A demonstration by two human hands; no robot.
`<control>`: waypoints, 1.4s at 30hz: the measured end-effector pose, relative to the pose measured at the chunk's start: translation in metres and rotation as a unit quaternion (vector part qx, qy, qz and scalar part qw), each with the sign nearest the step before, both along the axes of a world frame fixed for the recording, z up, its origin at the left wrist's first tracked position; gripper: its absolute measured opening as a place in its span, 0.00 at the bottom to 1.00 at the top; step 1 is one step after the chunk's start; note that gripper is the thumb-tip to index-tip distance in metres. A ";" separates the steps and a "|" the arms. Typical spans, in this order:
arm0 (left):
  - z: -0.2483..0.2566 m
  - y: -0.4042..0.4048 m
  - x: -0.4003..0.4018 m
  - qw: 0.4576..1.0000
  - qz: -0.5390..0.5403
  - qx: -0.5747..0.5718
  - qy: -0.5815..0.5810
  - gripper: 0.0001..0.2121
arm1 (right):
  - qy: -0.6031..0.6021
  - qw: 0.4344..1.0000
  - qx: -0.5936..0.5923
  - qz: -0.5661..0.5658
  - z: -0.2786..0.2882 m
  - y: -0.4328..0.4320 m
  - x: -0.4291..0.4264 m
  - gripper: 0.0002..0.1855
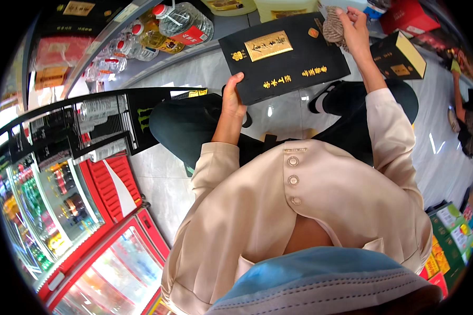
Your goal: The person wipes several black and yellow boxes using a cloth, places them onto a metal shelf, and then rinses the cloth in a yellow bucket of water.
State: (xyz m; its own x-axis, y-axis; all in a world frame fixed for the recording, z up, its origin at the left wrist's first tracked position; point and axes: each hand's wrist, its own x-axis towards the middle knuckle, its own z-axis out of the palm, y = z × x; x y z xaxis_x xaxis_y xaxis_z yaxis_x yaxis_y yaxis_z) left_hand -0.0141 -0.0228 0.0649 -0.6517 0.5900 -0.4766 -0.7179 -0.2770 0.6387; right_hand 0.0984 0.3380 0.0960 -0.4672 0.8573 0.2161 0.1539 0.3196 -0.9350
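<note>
A flat black gift box (299,59) with a gold plaque and gold writing is held up over the floor, between my knees and the shelf. My left hand (234,92) grips its near left corner, the thumb lying on the top face. In my right hand (355,33) is a bunched brown-and-beige striped cloth (333,27), at the box's far right corner. Whether the cloth touches the box there I cannot tell. Another black box (398,57), with a cream side and a gold label, is beyond my right wrist.
Clear bottles with red caps (185,25) stand on the low shelf (153,65). To the left is a black rack (102,122) of drink cans, with a red-framed glass-fronted cooler (110,267) nearer me. Colourful cartons (449,236) are stacked at right. Another person's arm (458,94) shows at far right.
</note>
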 end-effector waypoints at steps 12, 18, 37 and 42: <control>-0.042 -0.005 -0.002 0.999 0.022 -0.029 -0.039 0.25 | -0.164 0.868 0.398 0.247 -0.012 -0.236 -0.119 0.16; -0.006 0.004 0.008 0.998 0.055 0.000 0.026 0.25 | -0.247 0.821 0.460 0.231 0.002 -0.168 -0.108 0.13; 0.009 0.009 0.010 0.997 0.066 0.000 0.036 0.28 | -0.314 0.820 0.471 0.087 -0.019 -0.083 -0.115 0.17; 0.010 0.013 0.010 0.998 0.067 0.001 -0.002 0.28 | -0.335 0.833 0.395 0.192 0.013 -0.168 -0.130 0.17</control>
State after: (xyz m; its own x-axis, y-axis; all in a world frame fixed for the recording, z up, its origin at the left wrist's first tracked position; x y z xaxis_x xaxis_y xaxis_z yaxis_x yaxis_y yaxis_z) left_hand -0.0041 -0.0099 0.0746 -0.7237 0.4984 -0.4773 -0.6760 -0.3727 0.6357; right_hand -0.0317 0.1701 0.1088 -0.9170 0.3306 0.2230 0.3018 0.9409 -0.1538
